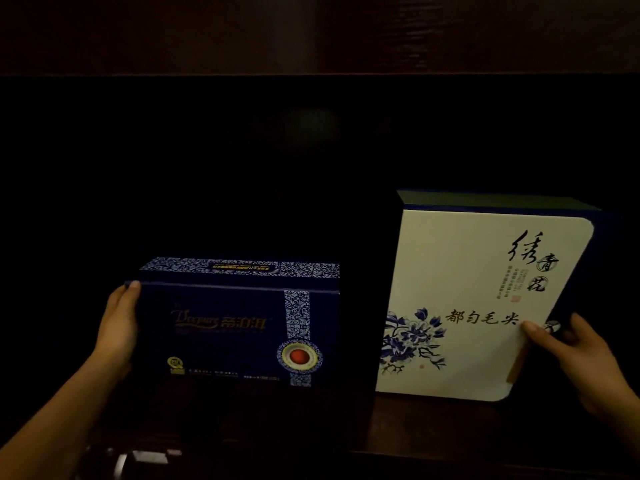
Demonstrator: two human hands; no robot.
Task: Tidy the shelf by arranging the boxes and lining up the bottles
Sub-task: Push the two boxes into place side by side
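Both of my bare forearms reach up from the lower corners toward a dark wooden shelf [433, 431], seen from my head camera. My left hand [119, 327] lies flat against the left end of a dark blue box [239, 327], with one fingertip at its top front corner; the other fingers are hidden behind it. This box stands upright on the shelf, left of centre, with gold lettering, a patterned blue-and-white band and a red-centred round emblem on its front. My right hand [568, 348] grips the right edge of a taller white box [478, 306], thumb pressed on the front and fingers curled around the side. The white box has blue flowers and black brush writing, sits tilted, and stands apart from the blue box with a dark gap between them. A dark wooden board [311, 36] runs across above.
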